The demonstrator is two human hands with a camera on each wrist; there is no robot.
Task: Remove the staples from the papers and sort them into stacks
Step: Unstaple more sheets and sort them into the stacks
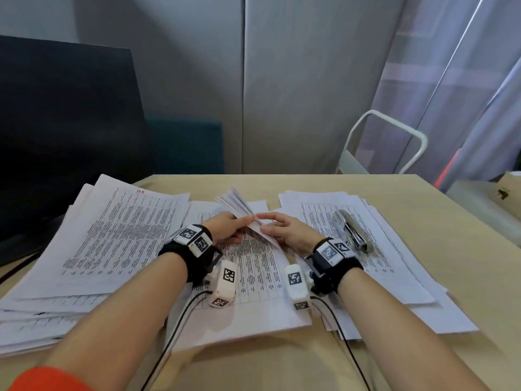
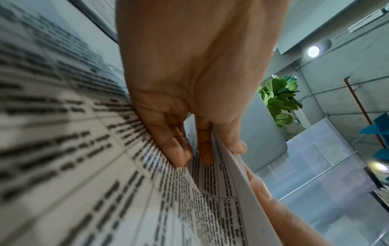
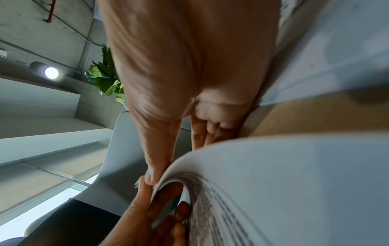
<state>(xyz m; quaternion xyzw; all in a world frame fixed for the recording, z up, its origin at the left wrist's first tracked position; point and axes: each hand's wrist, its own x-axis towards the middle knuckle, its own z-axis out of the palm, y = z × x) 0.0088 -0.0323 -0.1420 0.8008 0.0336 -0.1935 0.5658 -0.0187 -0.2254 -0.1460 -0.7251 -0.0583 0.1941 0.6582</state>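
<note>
A stapled sheaf of printed papers [image 1: 239,206] is lifted and fanned at the middle of the desk. My left hand [image 1: 228,225] grips its lower left corner, fingers underneath and thumb on top. My right hand [image 1: 277,225] pinches the same corner from the right, thumb and forefinger on the paper's edge [image 3: 168,173]. In the left wrist view the left fingers [image 2: 176,149] lie between the sheets. The staple itself is hidden. A metal stapler [image 1: 352,230] lies on the right stack, beyond my right wrist.
Three paper stacks cover the tan desk [image 1: 423,221]: a big one at the left [image 1: 107,244], one in the middle [image 1: 253,277] under my wrists, one at the right [image 1: 380,263]. A dark monitor [image 1: 64,122] stands at the back left. Cables trail toward the front edge.
</note>
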